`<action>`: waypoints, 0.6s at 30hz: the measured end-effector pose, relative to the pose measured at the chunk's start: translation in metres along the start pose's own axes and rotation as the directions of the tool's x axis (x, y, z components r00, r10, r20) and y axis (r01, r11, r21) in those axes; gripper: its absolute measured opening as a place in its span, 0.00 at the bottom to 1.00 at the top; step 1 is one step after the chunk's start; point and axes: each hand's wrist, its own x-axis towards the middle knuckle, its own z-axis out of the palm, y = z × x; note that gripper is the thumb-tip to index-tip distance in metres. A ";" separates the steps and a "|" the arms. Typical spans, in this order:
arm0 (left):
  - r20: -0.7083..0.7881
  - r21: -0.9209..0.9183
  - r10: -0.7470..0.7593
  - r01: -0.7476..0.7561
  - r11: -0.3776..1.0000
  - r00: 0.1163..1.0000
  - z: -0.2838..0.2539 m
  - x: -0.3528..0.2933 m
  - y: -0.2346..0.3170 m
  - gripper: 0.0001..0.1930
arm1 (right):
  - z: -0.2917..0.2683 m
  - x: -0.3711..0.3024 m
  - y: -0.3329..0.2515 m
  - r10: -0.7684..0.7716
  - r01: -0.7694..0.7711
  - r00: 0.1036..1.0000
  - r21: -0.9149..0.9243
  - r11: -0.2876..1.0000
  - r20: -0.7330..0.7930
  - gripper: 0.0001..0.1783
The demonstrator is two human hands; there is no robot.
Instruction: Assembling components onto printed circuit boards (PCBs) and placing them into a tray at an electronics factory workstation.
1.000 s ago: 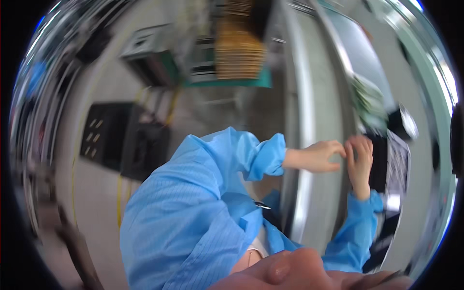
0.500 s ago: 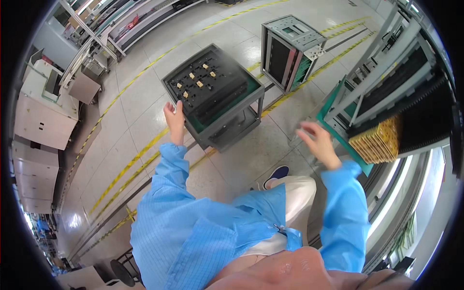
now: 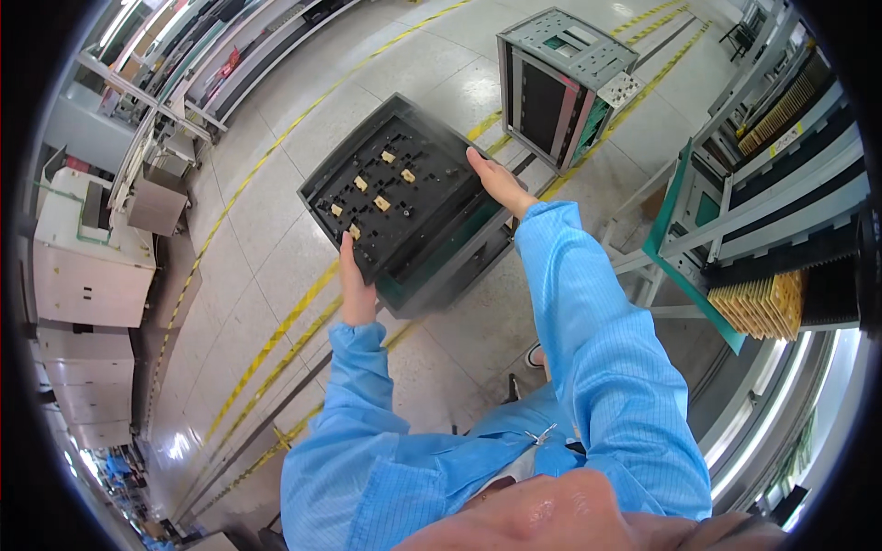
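A flat black fixture plate (image 3: 429, 190), dotted with slots and several small tan blocks (image 3: 383, 203), is at or just above the top of a dark cart (image 3: 464, 266) with a green surface. Whether it is lifted clear of the cart I cannot tell. At its near left corner my left hand (image 3: 355, 285) grips the side, thumb up along the edge. My right hand (image 3: 497, 182) clasps the opposite side, thumb on the rim. The undersides of the fingers on both hands are hidden.
Behind the cart a grey metal magazine rack (image 3: 560, 92) stands on the floor. To the right, a slotted rack holds a stack of yellow boards (image 3: 763, 303) near a green-edged shelf (image 3: 671, 207). White machines (image 3: 92, 239) line the left; yellow-black tape (image 3: 266, 354) crosses the floor.
My right hand has swung from beside the right rack to the plate's right side. The left hand has closed on the left side. The plate now looks larger and turned in view.
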 end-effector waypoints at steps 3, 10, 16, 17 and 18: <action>-0.049 0.032 0.001 0.001 0.999 0.999 0.014 -0.009 0.007 0.25 | -0.002 -0.002 -0.006 -0.005 0.005 1.000 -0.179 0.984 -0.001 0.49; 0.029 0.182 -0.046 0.040 0.982 0.999 0.012 -0.050 0.042 0.24 | -0.008 -0.072 -0.028 -0.115 0.094 0.992 -0.280 0.955 -0.057 0.42; 0.012 0.286 -0.087 0.080 0.955 0.996 -0.034 -0.117 0.020 0.29 | 0.008 -0.160 0.023 0.052 -0.065 0.997 -0.232 0.971 -0.062 0.48; 0.019 0.288 -0.089 0.080 0.954 0.996 -0.038 -0.118 0.020 0.29 | 0.012 -0.160 0.027 0.052 -0.067 0.996 -0.230 0.971 -0.070 0.48; 0.043 0.228 -0.118 0.105 0.968 0.992 -0.043 -0.116 0.022 0.30 | 0.017 -0.159 0.030 0.101 -0.111 0.993 -0.174 0.979 -0.065 0.49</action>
